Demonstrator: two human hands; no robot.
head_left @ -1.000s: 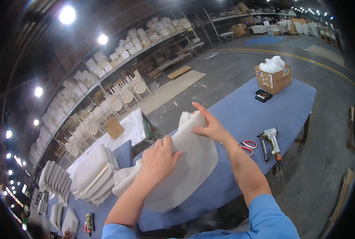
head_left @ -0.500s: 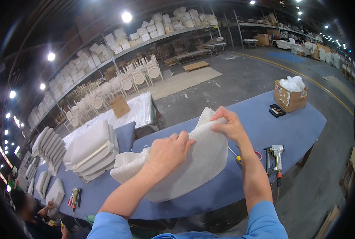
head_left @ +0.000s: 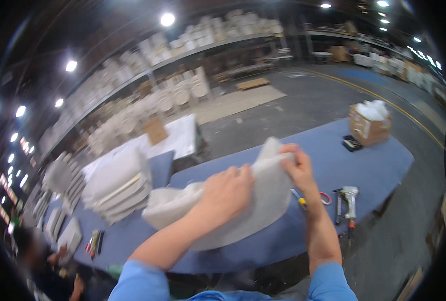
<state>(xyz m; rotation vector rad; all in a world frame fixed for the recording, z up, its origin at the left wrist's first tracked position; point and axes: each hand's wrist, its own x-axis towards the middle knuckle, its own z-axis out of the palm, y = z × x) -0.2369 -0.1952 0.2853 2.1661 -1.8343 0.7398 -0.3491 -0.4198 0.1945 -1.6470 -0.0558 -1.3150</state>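
A pale grey, fabric-covered seat pad (head_left: 268, 210) is tilted up over the blue-covered table in front of me. My left hand (head_left: 228, 193) is closed on the fabric at its upper edge, near the middle. Farther right, my right hand (head_left: 298, 168) pinches the same edge close to a raised corner of cloth. A loose fold of fabric (head_left: 170, 200) bunches to the left of my left hand. Beside my right forearm lie a yellow-handled tool (head_left: 302, 201) and a red ring-shaped handle (head_left: 325, 198), both partly hidden. The pad's underside is out of sight.
A staple gun (head_left: 349, 200) lies on the table (head_left: 323, 145) at right. Beyond are a black case (head_left: 352, 143) and a carton (head_left: 368, 131) of white stuffing. Stacked seat pads (head_left: 118, 185) stand left. A co-worker (head_left: 37, 261) sits at lower left near another tool (head_left: 95, 244).
Both hands have shifted slightly right, keeping their hold on the pad's edge, and the right hand is a little lower. The whole view has moved slightly and is more blurred.
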